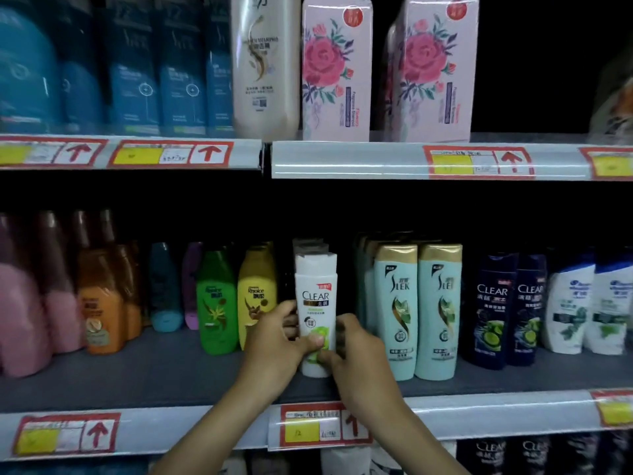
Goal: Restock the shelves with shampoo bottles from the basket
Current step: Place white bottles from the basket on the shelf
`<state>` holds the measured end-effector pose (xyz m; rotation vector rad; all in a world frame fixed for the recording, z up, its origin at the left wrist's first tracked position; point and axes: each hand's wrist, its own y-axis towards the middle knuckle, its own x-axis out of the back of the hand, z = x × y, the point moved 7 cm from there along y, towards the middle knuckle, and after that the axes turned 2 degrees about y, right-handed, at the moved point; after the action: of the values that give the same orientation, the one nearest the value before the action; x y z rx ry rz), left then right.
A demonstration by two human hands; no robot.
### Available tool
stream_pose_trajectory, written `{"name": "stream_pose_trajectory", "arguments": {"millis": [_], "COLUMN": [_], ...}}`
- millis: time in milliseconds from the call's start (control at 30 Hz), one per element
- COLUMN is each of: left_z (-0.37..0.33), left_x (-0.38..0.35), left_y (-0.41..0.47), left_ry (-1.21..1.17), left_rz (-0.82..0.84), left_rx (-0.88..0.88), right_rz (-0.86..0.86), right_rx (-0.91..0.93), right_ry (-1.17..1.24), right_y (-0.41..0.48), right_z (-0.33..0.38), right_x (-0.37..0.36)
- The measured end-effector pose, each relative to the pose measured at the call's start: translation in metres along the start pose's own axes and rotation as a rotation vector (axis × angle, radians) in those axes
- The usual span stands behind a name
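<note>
A white Clear shampoo bottle (315, 293) with a green lower label stands upright at the front of the middle shelf (164, 375), ahead of a row of like bottles. My left hand (279, 341) grips its lower left side, thumb across the label. My right hand (356, 351) grips its lower right side. Both forearms reach up from the bottom of the view. The basket is out of sight.
A yellow Rejoice bottle (257, 296) and a green one (216, 303) stand just left of the Clear bottle. Pale blue Slek bottles (395, 313) stand just right, then dark Clear bottles (493, 310). The upper shelf holds blue bottles, a cream bottle (263, 63) and pink floral boxes (335, 70).
</note>
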<state>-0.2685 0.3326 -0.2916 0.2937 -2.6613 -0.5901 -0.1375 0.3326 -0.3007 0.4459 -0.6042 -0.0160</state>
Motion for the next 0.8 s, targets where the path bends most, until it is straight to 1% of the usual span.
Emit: {"name": "stream_pose_trajectory", "arguments": {"millis": [100,233,500,567,633,700,733,800], "left_z": [0.006,0.005,0.008,0.003,-0.009,-0.02,-0.023,-0.027], "left_x": [-0.001,0.001,0.003,0.007,0.012,0.009,0.006,0.0], "left_y": [-0.003,0.003,0.009,0.004,-0.01,-0.032,-0.044,-0.066], "left_ry": [0.144,0.311,0.322,0.375,0.585,0.846,0.931,1.017], "left_rz": [-0.064,-0.086,-0.049,-0.048,-0.076,-0.08,-0.071,-0.048], "left_rx": [0.016,0.011,0.065,0.073,0.0,-0.128,-0.18,-0.242], "right_rz": [-0.005,0.026,0.042,0.036,0.019,0.026,0.044,0.085], "right_rx": [-0.007,-0.042,-0.075,-0.07,-0.022,0.071,0.121,0.199], "right_ry": [-0.06,-0.064,-0.081,-0.108,-0.202,-0.306,-0.358,-0.472], "right_y": [0.007,0.016,0.019,0.014,0.004,-0.011,-0.021,-0.041], "right_z": [0.0,0.001,0.0,0.004,0.011,0.019,0.022,0.023], "right_x": [-0.002,-0.008,-0.011,-0.007,-0.002,0.0,0.0,0.001]}}
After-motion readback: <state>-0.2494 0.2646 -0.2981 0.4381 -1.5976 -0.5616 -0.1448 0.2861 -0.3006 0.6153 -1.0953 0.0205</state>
